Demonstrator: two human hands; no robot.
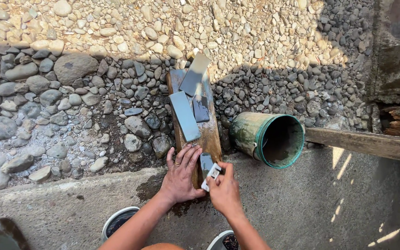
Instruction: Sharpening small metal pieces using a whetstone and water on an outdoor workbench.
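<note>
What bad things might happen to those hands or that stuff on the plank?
The right hand pinches a small white tool close to the left hand, so a slip might nick those fingers. The wooden plank lies half on loose pebbles, so it might rock under pressure. The grey stone slabs lie loose on it and might slide off. The green bucket, tipped on its side, might roll.

Bare concrete ledge [302,208] lies open right of the hands, and the plank's [211,139] near end is free beside them. The tipped green bucket [267,139] crowds the plank's right; three flat stones [185,115] cover its far half
</note>
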